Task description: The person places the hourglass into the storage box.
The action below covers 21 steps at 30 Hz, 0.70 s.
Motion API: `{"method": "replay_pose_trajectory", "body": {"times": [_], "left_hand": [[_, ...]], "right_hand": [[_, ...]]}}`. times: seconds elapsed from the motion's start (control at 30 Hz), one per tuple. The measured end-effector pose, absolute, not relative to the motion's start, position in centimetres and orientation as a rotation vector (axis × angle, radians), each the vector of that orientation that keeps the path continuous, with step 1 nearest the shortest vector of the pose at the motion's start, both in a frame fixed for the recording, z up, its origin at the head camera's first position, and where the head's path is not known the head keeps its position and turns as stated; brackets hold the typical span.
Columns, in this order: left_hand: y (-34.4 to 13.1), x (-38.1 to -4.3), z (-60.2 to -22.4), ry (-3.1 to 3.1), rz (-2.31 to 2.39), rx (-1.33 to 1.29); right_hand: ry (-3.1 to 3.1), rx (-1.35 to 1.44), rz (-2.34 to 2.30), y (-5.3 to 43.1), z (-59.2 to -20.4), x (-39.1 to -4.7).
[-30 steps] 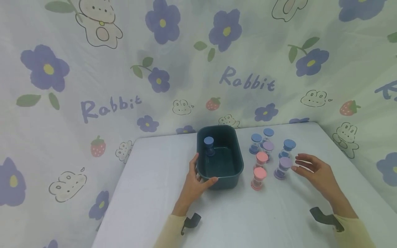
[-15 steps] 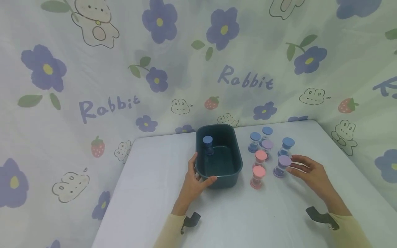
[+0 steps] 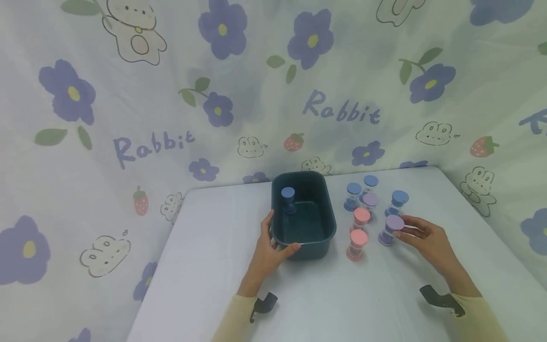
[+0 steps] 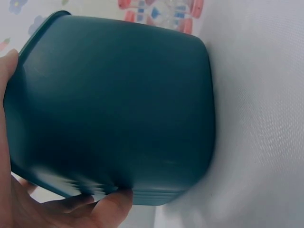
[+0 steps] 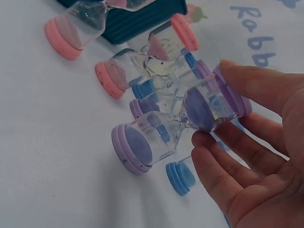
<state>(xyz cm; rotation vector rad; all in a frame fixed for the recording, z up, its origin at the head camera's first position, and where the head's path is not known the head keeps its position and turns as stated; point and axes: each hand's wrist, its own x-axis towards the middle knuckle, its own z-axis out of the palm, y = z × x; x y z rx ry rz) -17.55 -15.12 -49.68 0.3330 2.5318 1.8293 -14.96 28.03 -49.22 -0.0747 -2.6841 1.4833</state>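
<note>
A dark teal plastic bin (image 3: pixel 312 251) stands on the table, and one blue hourglass (image 3: pixel 288 194) is upright inside it at the left. My left hand (image 3: pixel 268 256) grips the bin's near left corner, thumb over the front and fingers along the side. In the right wrist view, a purple hourglass (image 5: pixel 135 149) stands with my right hand (image 5: pixel 256 161) around its upper part. The thumb presses its top cap while the fingers touch the glass from the other side. Two pink hourglasses (image 3: pixel 358 239) stand between the bin and the purple one.
Behind them are a second purple hourglass (image 3: pixel 370 200) and several blue hourglasses (image 3: pixel 399 197), close together. The white-covered table (image 3: pixel 342 304) meets a printed cloth backdrop (image 3: pixel 256 95) at the back. Dark wrist straps (image 3: pixel 440 299) sit at both cuffs.
My right hand has moved left onto the purple hourglass and now pinches its upper part. The left hand and the bin have stayed in place.
</note>
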Motion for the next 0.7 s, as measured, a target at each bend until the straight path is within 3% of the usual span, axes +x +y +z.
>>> {"method": "replay_pose_trajectory", "body": {"times": [0.7], "left_hand": [[-15.21,-17.61,-49.84,2.535,1.823,0.312]], "right_hand": [[-2.636,-0.04,1.457,27.94,-49.46,-15.56]]}}
